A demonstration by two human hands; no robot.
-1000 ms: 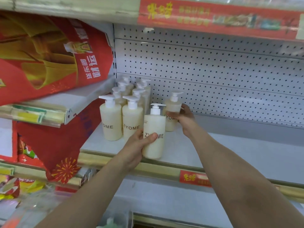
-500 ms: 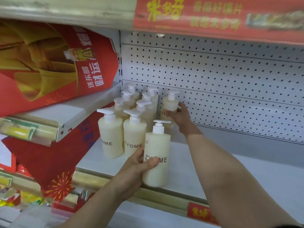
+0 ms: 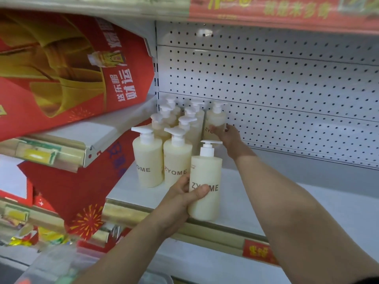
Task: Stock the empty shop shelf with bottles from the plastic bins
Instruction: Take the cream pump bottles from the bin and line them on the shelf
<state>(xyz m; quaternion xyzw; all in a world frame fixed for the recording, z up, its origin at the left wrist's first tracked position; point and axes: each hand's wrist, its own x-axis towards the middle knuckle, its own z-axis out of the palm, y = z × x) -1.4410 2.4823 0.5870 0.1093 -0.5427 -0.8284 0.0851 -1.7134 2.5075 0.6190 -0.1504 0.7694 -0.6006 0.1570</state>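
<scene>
While our left hand [image 3: 180,198] gripped the front bottle [image 3: 207,173], our outstretched right hand [image 3: 227,138] clasped the rear bottle [image 3: 215,119]. Both upright!

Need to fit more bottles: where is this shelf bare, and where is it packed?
Bare: the shelf board right of the left hand's front bottle and the right hand's back bottle, from pegboard to gold front rail; also, seemingly, the strip between those two bottles. Crowded: the left corner, two packed rows of bottles.
</scene>
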